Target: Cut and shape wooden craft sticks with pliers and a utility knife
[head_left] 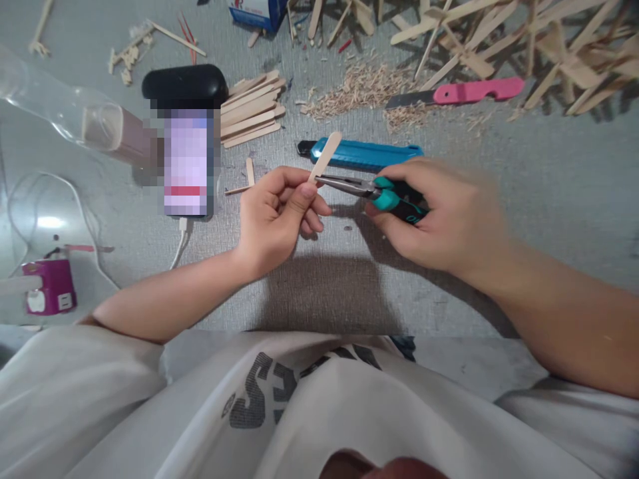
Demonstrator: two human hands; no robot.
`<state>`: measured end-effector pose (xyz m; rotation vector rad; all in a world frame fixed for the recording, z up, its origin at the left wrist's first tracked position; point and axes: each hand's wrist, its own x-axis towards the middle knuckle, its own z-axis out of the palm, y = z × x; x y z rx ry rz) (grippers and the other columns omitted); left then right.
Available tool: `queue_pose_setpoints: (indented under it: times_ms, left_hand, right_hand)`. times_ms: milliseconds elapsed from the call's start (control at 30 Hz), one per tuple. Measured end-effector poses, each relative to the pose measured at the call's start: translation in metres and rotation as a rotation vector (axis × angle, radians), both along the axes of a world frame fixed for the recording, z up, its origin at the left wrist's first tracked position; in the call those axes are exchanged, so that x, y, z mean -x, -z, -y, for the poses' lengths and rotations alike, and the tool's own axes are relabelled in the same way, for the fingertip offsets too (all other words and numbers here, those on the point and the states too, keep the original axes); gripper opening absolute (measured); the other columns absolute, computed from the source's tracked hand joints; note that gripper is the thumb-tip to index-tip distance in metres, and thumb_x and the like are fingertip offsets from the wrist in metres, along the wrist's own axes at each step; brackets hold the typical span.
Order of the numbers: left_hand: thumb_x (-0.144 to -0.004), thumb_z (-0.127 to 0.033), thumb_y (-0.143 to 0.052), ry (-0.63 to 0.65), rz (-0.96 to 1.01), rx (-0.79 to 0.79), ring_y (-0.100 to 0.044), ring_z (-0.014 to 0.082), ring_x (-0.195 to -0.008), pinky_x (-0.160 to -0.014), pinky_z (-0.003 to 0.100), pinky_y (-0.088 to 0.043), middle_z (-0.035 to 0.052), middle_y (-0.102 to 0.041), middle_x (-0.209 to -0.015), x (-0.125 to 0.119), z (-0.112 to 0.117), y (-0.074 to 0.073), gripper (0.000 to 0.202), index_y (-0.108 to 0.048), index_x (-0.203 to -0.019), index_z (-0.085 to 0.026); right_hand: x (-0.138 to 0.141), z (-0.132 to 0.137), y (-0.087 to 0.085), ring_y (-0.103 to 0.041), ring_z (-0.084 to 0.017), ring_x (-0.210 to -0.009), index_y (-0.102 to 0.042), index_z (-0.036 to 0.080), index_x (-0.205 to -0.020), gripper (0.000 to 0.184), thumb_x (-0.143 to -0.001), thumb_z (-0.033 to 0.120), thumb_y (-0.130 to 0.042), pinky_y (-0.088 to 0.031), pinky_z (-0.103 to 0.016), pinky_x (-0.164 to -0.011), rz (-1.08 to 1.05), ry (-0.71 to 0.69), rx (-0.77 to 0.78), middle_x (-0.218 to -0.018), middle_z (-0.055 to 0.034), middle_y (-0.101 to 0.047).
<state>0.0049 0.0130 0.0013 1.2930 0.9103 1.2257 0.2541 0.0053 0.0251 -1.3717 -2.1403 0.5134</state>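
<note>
My left hand (pixel 279 216) is closed on a flat wooden craft stick (pixel 327 153), pinching its lower end so the stick rises up and to the right. My right hand (pixel 439 216) is wrapped round the teal and black handles of a pair of needle-nose pliers (pixel 369 189). The plier tips point left and meet the stick just above my left thumb. Both hands hover above the grey floor covering (pixel 524 179), in front of my lap.
A blue utility knife (pixel 367 153) lies just behind the hands, a pink one (pixel 456 93) farther back beside wood shavings (pixel 362 90). A stack of sticks (pixel 249 110), a phone on a cable (pixel 186 163), a stick structure (pixel 529 33) and a purple object (pixel 50 286) surround the spot.
</note>
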Motion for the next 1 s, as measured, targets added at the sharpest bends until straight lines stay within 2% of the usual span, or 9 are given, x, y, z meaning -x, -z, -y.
queue_pose_setpoints:
  times_ms: [200, 467, 767, 1000]
  left_hand:
    - [-0.111, -0.062, -0.076, 0.004, 0.005, -0.015, -0.076, 0.0105, -0.056, -0.05, 0.019, -0.058, -0.0025, -0.083, -0.078, -0.001, 0.001, 0.001, 0.042, -0.068, -0.105, -0.021]
    - [-0.111, -0.062, -0.077, 0.005, -0.003, -0.021, -0.078, 0.0106, -0.059, -0.053, 0.02, -0.06, -0.0013, -0.083, -0.08, -0.001, 0.003, -0.001, 0.044, -0.066, -0.106, -0.02]
    - [-0.108, -0.068, -0.077, 0.029, -0.016, 0.057, -0.075, 0.0119, -0.054, -0.046, 0.021, -0.056, -0.0017, -0.081, -0.075, -0.001, 0.003, -0.005, 0.049, -0.065, -0.101, -0.021]
    - [-0.106, -0.067, -0.081, 0.003, -0.038, 0.179, -0.073, 0.0125, -0.051, -0.044, 0.02, -0.054, -0.002, -0.077, -0.07, -0.003, 0.007, -0.016, 0.05, -0.063, -0.095, -0.022]
  right_hand:
    - [0.001, 0.002, -0.001, -0.077, -0.035, -0.099, -0.074, 0.031, -0.116, 0.016, -0.102, 0.036, -0.068, -0.056, -0.048, -0.083, 0.029, -0.003, 0.026, -0.108, -0.0088, -0.081]
    - [0.003, 0.003, -0.004, -0.077, -0.034, -0.099, -0.074, 0.031, -0.115, 0.016, -0.102, 0.035, -0.066, -0.057, -0.047, -0.084, 0.056, 0.008, 0.083, -0.107, -0.0086, -0.081]
    - [0.001, 0.0, -0.003, -0.075, -0.03, -0.086, -0.07, 0.029, -0.107, 0.015, -0.095, 0.035, -0.068, -0.053, -0.041, -0.073, 0.059, -0.029, 0.021, -0.095, -0.0061, -0.08]
    - [-0.006, -0.008, -0.002, -0.078, -0.035, -0.1, -0.073, 0.03, -0.112, 0.023, -0.09, 0.028, -0.067, -0.054, -0.044, -0.079, 0.218, -0.01, 0.048, -0.113, -0.0086, -0.084]
